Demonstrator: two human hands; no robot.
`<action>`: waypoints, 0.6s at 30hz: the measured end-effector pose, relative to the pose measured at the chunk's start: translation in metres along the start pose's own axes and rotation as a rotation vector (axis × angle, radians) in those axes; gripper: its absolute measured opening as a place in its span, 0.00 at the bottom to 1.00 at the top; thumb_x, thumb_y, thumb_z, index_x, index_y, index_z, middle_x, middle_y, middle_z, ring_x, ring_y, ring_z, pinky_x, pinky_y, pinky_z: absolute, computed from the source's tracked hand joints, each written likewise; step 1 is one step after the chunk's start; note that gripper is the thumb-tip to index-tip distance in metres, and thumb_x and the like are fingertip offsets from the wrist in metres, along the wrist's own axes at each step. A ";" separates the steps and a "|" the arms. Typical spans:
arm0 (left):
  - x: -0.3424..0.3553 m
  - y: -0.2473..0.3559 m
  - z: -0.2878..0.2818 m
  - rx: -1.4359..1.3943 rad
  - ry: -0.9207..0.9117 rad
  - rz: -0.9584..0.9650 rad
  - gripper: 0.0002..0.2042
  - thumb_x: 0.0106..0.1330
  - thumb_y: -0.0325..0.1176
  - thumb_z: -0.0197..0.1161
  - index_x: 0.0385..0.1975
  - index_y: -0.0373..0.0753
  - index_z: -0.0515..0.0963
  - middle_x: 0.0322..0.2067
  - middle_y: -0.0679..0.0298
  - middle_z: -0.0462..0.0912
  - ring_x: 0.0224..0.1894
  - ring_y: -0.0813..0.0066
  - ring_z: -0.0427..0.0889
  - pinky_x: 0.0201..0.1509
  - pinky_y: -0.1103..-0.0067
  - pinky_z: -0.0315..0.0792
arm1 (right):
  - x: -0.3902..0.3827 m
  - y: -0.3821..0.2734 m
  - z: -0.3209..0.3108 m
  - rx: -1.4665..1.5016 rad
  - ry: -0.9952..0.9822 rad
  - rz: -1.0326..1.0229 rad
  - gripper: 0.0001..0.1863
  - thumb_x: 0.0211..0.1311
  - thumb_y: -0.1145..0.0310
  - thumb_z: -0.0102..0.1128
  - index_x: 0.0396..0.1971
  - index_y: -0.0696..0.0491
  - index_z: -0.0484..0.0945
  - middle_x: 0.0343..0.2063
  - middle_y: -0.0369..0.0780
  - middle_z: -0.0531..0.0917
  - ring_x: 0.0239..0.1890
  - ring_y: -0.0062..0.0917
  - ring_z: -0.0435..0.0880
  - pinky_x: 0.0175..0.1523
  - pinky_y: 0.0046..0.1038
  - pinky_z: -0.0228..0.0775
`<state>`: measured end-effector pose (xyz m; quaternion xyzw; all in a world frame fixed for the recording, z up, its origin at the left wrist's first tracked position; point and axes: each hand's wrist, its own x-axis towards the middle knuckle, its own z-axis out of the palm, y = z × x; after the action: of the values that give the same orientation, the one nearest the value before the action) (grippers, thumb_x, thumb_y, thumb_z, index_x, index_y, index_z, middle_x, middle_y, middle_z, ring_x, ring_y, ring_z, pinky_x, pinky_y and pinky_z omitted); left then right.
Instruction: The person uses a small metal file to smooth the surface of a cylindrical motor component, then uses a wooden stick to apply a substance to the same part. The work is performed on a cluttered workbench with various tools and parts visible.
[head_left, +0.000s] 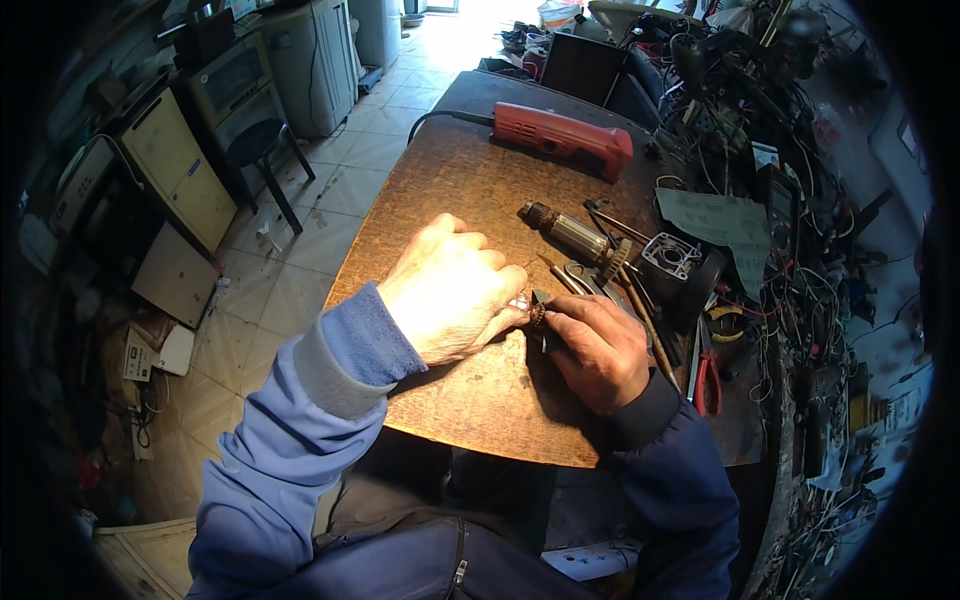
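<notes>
Over the wooden table top, my left hand (450, 285) and my right hand (603, 350) meet fingertip to fingertip. Between them is a small dark part with a toothed edge (538, 316), pinched by my right fingers. My left fingers are closed at a small shiny piece (520, 302), mostly hidden by the hand; its kind cannot be told. Just beyond my right hand lies a motor armature (578, 236) with copper and a dark end. Thin pointed tools (567, 279) lie close to my right knuckles.
A red power tool body (560, 135) with a black cord lies at the table's far side. On the right are a square metal plate (672, 257), red-handled pliers (707, 382), a paper sheet (715, 225) and heaped wires (735, 110). A dark stool (258, 140) stands left.
</notes>
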<state>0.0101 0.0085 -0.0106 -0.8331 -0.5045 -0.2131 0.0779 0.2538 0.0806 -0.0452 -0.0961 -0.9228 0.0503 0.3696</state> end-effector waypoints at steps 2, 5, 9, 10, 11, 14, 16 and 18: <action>0.000 -0.001 -0.001 -0.001 -0.015 0.002 0.14 0.66 0.45 0.76 0.39 0.41 0.85 0.32 0.61 0.86 0.41 0.59 0.86 0.51 0.64 0.72 | 0.000 0.000 0.001 -0.012 0.008 -0.007 0.25 0.38 0.81 0.75 0.44 0.61 0.85 0.45 0.49 0.89 0.44 0.44 0.90 0.48 0.40 0.86; 0.000 0.000 -0.007 -0.013 0.019 0.013 0.17 0.61 0.44 0.79 0.41 0.41 0.85 0.35 0.59 0.86 0.43 0.57 0.85 0.51 0.64 0.72 | 0.000 0.000 0.002 -0.020 0.018 -0.013 0.24 0.39 0.81 0.75 0.44 0.61 0.85 0.45 0.49 0.90 0.44 0.44 0.91 0.48 0.40 0.86; 0.001 -0.001 -0.007 -0.060 0.024 -0.013 0.18 0.59 0.43 0.80 0.43 0.40 0.84 0.36 0.59 0.86 0.44 0.56 0.85 0.51 0.63 0.73 | 0.000 0.000 0.003 -0.028 0.015 -0.009 0.24 0.39 0.81 0.75 0.44 0.61 0.85 0.45 0.49 0.90 0.44 0.44 0.91 0.49 0.40 0.86; 0.001 -0.002 -0.007 -0.080 0.002 -0.020 0.18 0.59 0.42 0.80 0.44 0.40 0.84 0.36 0.59 0.85 0.44 0.56 0.85 0.51 0.63 0.73 | 0.000 0.000 0.003 -0.033 0.014 -0.008 0.24 0.39 0.81 0.75 0.44 0.61 0.85 0.45 0.49 0.90 0.45 0.44 0.91 0.49 0.40 0.86; 0.000 -0.003 -0.007 -0.085 -0.059 -0.039 0.19 0.59 0.42 0.80 0.44 0.40 0.84 0.36 0.59 0.85 0.44 0.56 0.84 0.52 0.63 0.73 | 0.000 0.000 0.003 -0.025 0.016 -0.011 0.24 0.39 0.81 0.75 0.44 0.61 0.85 0.45 0.49 0.90 0.45 0.44 0.91 0.49 0.40 0.86; -0.002 -0.004 -0.008 -0.082 -0.112 -0.037 0.19 0.60 0.41 0.80 0.45 0.39 0.83 0.36 0.59 0.84 0.43 0.56 0.84 0.52 0.63 0.73 | 0.001 0.001 0.003 -0.010 0.012 -0.016 0.25 0.39 0.81 0.76 0.44 0.61 0.85 0.45 0.48 0.90 0.45 0.44 0.91 0.50 0.40 0.86; -0.001 -0.003 -0.002 -0.052 0.020 0.047 0.17 0.63 0.41 0.78 0.44 0.39 0.83 0.36 0.58 0.84 0.43 0.56 0.84 0.52 0.62 0.73 | 0.000 0.000 0.001 -0.008 0.002 -0.011 0.25 0.40 0.81 0.76 0.45 0.60 0.86 0.46 0.48 0.90 0.46 0.44 0.91 0.50 0.40 0.86; 0.002 -0.001 -0.006 -0.024 0.066 0.022 0.17 0.66 0.43 0.77 0.45 0.39 0.83 0.37 0.58 0.86 0.43 0.57 0.85 0.52 0.62 0.73 | 0.000 0.000 0.002 -0.017 0.000 -0.001 0.25 0.40 0.81 0.76 0.45 0.60 0.86 0.46 0.48 0.90 0.46 0.44 0.91 0.51 0.40 0.86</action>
<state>0.0085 0.0082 -0.0047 -0.8321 -0.4897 -0.2455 0.0869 0.2522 0.0801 -0.0466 -0.0988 -0.9233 0.0425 0.3687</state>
